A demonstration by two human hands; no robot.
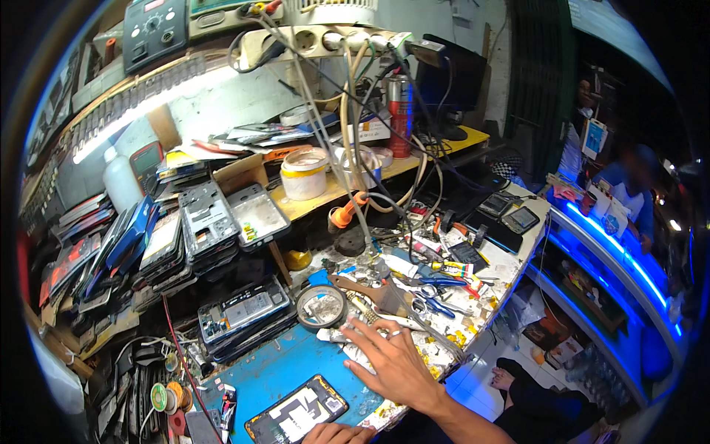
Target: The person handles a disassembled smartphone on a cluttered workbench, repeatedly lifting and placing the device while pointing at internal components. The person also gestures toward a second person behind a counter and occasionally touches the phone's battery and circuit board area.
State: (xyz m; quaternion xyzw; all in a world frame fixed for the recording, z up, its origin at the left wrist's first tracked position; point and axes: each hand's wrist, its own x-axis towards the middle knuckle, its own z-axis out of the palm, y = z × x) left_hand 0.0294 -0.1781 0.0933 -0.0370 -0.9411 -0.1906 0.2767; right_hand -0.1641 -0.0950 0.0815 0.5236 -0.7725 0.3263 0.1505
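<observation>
My right hand point(381, 359) reaches across the bench with its fingers apart and bent, fingertips over small pale items beside a round metal dish point(322, 302). A brush with a wooden handle point(355, 287) lies just behind them. At the lower edge, my left hand point(333, 434) has bent fingers at the near edge of an opened phone point(285, 414) with white patches on its dark body; whether they grip it is hidden. The phone lies on a blue mat point(259, 370). Pliers point(440, 303), tubes and other small tools crowd the bench right of the dish.
Phone stacks point(237, 314) and spools point(174, 396) crowd the left. Tubs point(303, 177), a spray can point(399, 115) and hanging cables stand behind. Right, beyond the bench edge, another person point(629, 185) is at a blue-lit counter; another person's hand point(503, 377) and dark sleeve show lower down.
</observation>
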